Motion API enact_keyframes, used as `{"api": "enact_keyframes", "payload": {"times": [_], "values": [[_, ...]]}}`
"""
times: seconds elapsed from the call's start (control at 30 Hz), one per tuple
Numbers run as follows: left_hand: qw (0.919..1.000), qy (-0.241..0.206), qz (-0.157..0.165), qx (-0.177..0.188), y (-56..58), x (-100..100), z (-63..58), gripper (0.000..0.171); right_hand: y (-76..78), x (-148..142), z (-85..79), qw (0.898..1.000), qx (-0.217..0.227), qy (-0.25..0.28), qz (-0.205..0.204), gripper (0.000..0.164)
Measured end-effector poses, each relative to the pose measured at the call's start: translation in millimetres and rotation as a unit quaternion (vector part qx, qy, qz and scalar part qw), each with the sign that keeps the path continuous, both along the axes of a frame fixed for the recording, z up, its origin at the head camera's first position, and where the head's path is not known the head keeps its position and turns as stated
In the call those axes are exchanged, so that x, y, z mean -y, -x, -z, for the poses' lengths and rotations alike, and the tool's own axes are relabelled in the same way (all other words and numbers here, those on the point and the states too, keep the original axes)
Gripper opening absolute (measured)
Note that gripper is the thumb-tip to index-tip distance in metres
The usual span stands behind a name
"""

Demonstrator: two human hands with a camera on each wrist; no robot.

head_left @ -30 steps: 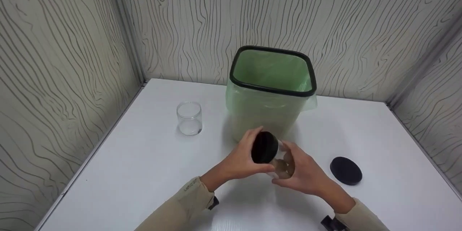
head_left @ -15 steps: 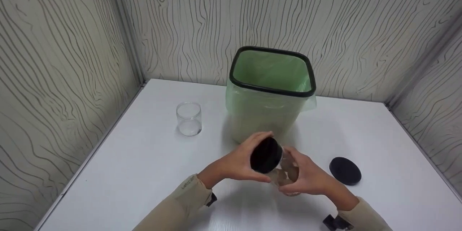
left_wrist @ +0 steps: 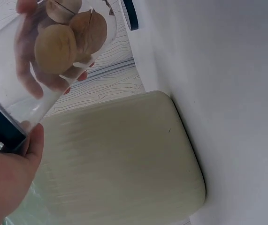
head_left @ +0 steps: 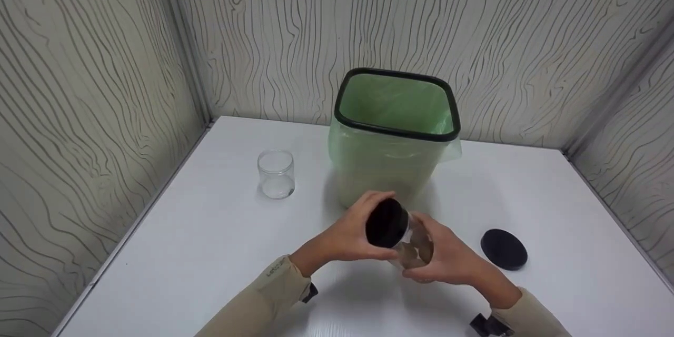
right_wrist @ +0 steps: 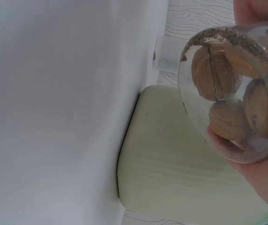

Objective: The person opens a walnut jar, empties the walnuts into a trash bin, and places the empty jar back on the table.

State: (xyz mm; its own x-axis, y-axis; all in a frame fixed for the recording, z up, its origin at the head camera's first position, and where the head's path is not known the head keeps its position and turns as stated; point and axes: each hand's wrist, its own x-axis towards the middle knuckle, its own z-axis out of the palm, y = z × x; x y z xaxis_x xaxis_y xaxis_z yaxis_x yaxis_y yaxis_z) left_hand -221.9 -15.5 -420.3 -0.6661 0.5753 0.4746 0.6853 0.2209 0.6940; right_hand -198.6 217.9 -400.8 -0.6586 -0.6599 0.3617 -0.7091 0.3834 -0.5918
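My left hand [head_left: 345,237] wraps its fingers and thumb around the black lid [head_left: 387,222] of a clear jar [head_left: 409,250]. The jar's body lies in the grip of my right hand [head_left: 450,255]. It is tilted in front of the bin, raised over the table, lid to the left. Several whole walnuts [right_wrist: 228,120] rest toward its bottom end, and brown crumbs [right_wrist: 239,40] line the edge of the base. Through the wall in the left wrist view, walnuts [left_wrist: 55,49] show with fingers behind them. My palms hide part of the jar.
A light green bin [head_left: 389,166] with a black rim and a green liner stands just beyond my hands. An uncovered clear glass jar [head_left: 276,174] is at the left. To the right, a black round lid [head_left: 504,249] lies flat on the white table [head_left: 210,253]. Patterned walls enclose the table.
Both hands and the jar have come slightly nearer to me, then shifted back a touch. The lid has turned a little in view. Nothing was released; bin, glass jar and loose lid stay put.
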Motion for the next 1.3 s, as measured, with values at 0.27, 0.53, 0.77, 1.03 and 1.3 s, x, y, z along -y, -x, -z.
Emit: {"api": "enact_keyframes", "payload": {"times": [0.27,0.53,0.77,1.03,1.3], "values": [[0.9987,-0.007,-0.048,0.014,-1.0,-3,-0.7,0.089,15.4,-7,25.1,0.999,-0.032,0.012,0.012,0.089],[0.9961,-0.014,-0.079,0.035,-0.4,-7,-1.1,0.087,19.2,-7,31.4,0.994,-0.102,0.003,0.046,0.089],[0.9944,-0.019,-0.097,0.037,-1.5,-10,-0.9,0.088,19.8,-6,33.5,0.991,-0.117,-0.002,0.062,0.091],[0.9954,0.008,-0.077,0.056,-5.5,-4,-3.0,0.1,19.3,-12,30.0,0.999,-0.027,0.023,0.023,0.09],[0.9995,0.016,0.026,0.013,-2.5,4,-4.3,0.11,23.0,-19,30.0,1.0,0.02,0.0,-0.023,0.093]]}}
